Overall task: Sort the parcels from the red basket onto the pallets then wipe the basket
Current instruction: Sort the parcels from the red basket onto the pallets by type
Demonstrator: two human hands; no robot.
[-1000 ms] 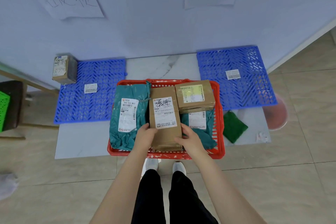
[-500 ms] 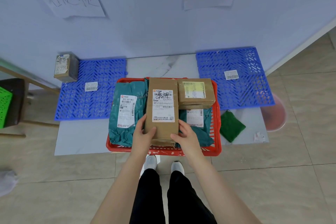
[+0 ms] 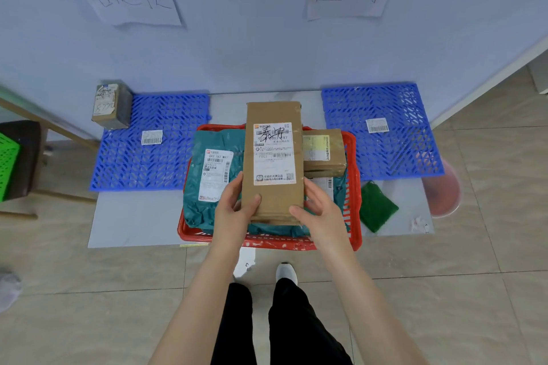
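Tiled floor, pale wall: red basket (image 3: 353, 192) between left blue pallet (image 3: 154, 166) and right blue pallet (image 3: 385, 154). Left hand (image 3: 234, 210) and right hand (image 3: 321, 212) hold a long cardboard parcel (image 3: 274, 157) above the basket, fingers curled round its near edges.

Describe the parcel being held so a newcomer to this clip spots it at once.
Find the red basket in front of the wall. Over its middle, the left hand and right hand hold a long brown cardboard parcel. Unlike the teal bag and squat box beside it, its white label has black handwriting scrawled across.
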